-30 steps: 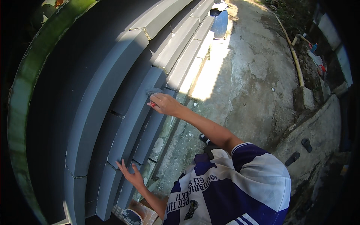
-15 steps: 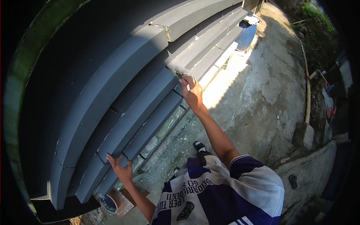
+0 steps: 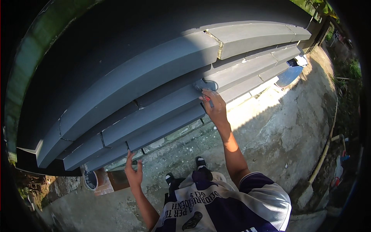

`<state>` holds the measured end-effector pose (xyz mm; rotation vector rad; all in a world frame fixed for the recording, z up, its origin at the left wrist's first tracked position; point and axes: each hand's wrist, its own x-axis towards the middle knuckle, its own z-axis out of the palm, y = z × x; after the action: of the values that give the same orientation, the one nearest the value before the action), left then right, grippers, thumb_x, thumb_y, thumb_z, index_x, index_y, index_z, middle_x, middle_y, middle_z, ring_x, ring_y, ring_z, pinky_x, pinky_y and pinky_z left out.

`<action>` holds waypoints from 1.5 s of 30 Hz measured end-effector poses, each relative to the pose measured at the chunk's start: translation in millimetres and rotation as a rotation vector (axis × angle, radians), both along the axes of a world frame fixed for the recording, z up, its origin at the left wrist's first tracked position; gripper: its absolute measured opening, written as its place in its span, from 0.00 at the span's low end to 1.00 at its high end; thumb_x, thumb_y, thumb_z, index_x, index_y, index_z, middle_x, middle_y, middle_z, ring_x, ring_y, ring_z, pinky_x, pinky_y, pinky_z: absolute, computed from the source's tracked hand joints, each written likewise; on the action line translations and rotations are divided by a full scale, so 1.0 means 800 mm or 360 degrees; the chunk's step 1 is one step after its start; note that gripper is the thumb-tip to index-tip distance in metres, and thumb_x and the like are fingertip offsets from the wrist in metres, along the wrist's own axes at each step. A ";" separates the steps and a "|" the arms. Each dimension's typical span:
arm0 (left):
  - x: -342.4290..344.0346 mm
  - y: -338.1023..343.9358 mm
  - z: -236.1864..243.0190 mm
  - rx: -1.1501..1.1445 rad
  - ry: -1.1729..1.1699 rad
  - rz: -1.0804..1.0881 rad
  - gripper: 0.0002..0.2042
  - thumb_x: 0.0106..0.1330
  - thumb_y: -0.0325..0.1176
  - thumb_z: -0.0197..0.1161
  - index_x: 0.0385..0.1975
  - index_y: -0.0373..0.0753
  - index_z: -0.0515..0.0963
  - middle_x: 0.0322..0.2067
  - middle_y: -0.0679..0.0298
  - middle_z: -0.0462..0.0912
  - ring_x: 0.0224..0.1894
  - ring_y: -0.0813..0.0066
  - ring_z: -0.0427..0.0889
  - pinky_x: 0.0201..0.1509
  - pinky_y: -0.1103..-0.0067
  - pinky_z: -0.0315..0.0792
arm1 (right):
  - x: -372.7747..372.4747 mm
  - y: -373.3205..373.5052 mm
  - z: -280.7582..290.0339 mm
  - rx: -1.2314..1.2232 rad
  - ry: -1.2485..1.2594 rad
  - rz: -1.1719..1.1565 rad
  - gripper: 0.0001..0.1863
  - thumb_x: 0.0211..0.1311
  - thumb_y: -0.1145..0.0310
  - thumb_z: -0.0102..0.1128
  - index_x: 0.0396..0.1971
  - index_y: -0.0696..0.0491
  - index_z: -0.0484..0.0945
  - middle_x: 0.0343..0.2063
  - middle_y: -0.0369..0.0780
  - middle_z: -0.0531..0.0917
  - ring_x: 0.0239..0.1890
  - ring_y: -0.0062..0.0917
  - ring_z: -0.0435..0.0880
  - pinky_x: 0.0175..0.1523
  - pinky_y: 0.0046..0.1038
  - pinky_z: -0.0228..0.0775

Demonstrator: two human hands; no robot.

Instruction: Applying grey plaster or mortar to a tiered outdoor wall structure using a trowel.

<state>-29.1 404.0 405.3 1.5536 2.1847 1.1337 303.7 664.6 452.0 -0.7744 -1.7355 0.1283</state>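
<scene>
My right hand (image 3: 216, 106) is closed round a small trowel (image 3: 200, 84) with red on its handle; I cannot make out its exact shape. Its flat grey end rests against the middle ledge of a dark grey stepped moulding (image 3: 154, 102), beside a joint between two lengths. A dark curved mark shows just to the right of the tool. Farther left and nearer, my left hand (image 3: 133, 170) holds nothing. Its fingers are apart, with the fingertips at the lower edge of the lowest ledge.
A bucket (image 3: 91, 180) with grey stuff inside stands at the lower left, beside a brown board (image 3: 117, 180). A blue barrel (image 3: 290, 75) stands at the far right end of the moulding. Rough concrete floor (image 3: 270, 131) runs alongside, with a long pole (image 3: 328, 147) at its right edge.
The view has swung, so the moulding lies flatter across it. My right hand still works at the same joint, the tool now lying flatter. My left hand has moved down from the middle ledge to the lowest.
</scene>
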 end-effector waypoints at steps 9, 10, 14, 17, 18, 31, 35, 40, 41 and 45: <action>0.073 -0.036 -0.077 -0.0460 -0.0468 -0.0371 0.22 0.67 0.28 0.62 0.61 0.37 0.69 0.58 0.53 0.77 0.60 0.59 0.77 0.62 0.69 0.70 | -0.037 -0.104 -0.028 -0.1149 0.0768 0.0775 0.06 0.62 0.77 0.64 0.36 0.63 0.79 0.26 0.40 0.84 0.25 0.18 0.84 0.30 0.21 0.77; 0.074 -0.037 -0.074 -0.0546 -0.0549 -0.0393 0.22 0.67 0.28 0.62 0.61 0.37 0.69 0.58 0.53 0.77 0.60 0.60 0.78 0.61 0.69 0.71 | -0.043 -0.109 -0.039 -0.1250 0.0984 0.0812 0.06 0.63 0.76 0.64 0.36 0.63 0.79 0.25 0.39 0.84 0.24 0.14 0.83 0.29 0.18 0.76; 0.061 -0.063 -0.061 -0.0420 -0.0522 -0.0459 0.21 0.68 0.28 0.61 0.60 0.38 0.70 0.57 0.54 0.78 0.59 0.61 0.78 0.60 0.69 0.71 | -0.027 -0.108 -0.064 -0.0789 0.0956 0.0006 0.07 0.64 0.75 0.63 0.38 0.63 0.79 0.27 0.40 0.85 0.25 0.20 0.84 0.31 0.21 0.76; 0.041 -0.089 -0.052 -0.0538 -0.0487 -0.0443 0.21 0.68 0.28 0.61 0.60 0.38 0.71 0.56 0.54 0.79 0.59 0.60 0.79 0.59 0.69 0.72 | 0.000 -0.064 -0.068 -0.0265 0.0760 -0.0714 0.07 0.64 0.75 0.61 0.39 0.61 0.78 0.31 0.44 0.83 0.32 0.32 0.84 0.37 0.27 0.75; 0.033 -0.099 -0.056 -0.0532 -0.0480 -0.0452 0.21 0.68 0.28 0.61 0.60 0.38 0.71 0.56 0.54 0.79 0.59 0.60 0.79 0.59 0.69 0.72 | -0.004 -0.059 -0.064 -0.0256 0.0767 -0.0720 0.07 0.64 0.75 0.61 0.39 0.61 0.78 0.31 0.44 0.83 0.32 0.32 0.84 0.37 0.27 0.75; 0.003 -0.182 -0.097 -0.0590 -0.0424 -0.0649 0.18 0.67 0.30 0.61 0.57 0.40 0.74 0.53 0.52 0.81 0.58 0.62 0.79 0.57 0.69 0.73 | -0.042 -0.258 -0.191 -0.1429 0.1411 0.0069 0.14 0.70 0.66 0.56 0.40 0.65 0.77 0.28 0.43 0.82 0.26 0.28 0.85 0.32 0.27 0.81; 0.008 -0.197 -0.086 -0.0596 -0.0474 -0.0704 0.18 0.68 0.31 0.61 0.58 0.40 0.74 0.53 0.52 0.81 0.57 0.62 0.79 0.57 0.70 0.73 | -0.001 -0.341 -0.269 -0.1983 0.2088 -0.0323 0.14 0.71 0.70 0.51 0.44 0.67 0.73 0.40 0.50 0.80 0.38 0.38 0.85 0.41 0.33 0.86; 0.008 -0.203 -0.102 -0.0678 -0.0485 -0.0848 0.19 0.68 0.30 0.60 0.58 0.40 0.74 0.54 0.52 0.80 0.57 0.61 0.79 0.57 0.69 0.73 | 0.053 -0.410 -0.329 -0.2374 0.2762 -0.0173 0.14 0.69 0.75 0.50 0.49 0.69 0.68 0.45 0.49 0.77 0.48 0.40 0.83 0.51 0.29 0.84; 0.009 -0.204 -0.110 -0.0659 -0.0502 -0.0927 0.19 0.68 0.30 0.60 0.58 0.40 0.74 0.54 0.52 0.80 0.57 0.61 0.79 0.58 0.69 0.73 | 0.059 -0.423 -0.331 -0.2358 0.2783 -0.0188 0.14 0.69 0.75 0.50 0.49 0.69 0.68 0.45 0.49 0.77 0.48 0.40 0.83 0.51 0.29 0.84; 0.028 -0.219 -0.130 -0.0694 -0.0403 -0.0982 0.19 0.68 0.30 0.60 0.58 0.40 0.74 0.55 0.52 0.79 0.58 0.61 0.78 0.59 0.69 0.72 | 0.067 -0.457 -0.303 -0.2487 0.2413 0.0303 0.12 0.68 0.75 0.51 0.48 0.64 0.70 0.40 0.43 0.78 0.42 0.28 0.82 0.44 0.24 0.79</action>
<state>-6.6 229.2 301.3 1.6001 1.4891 0.5721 357.3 299.2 209.7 -1.0337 0.0599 1.7952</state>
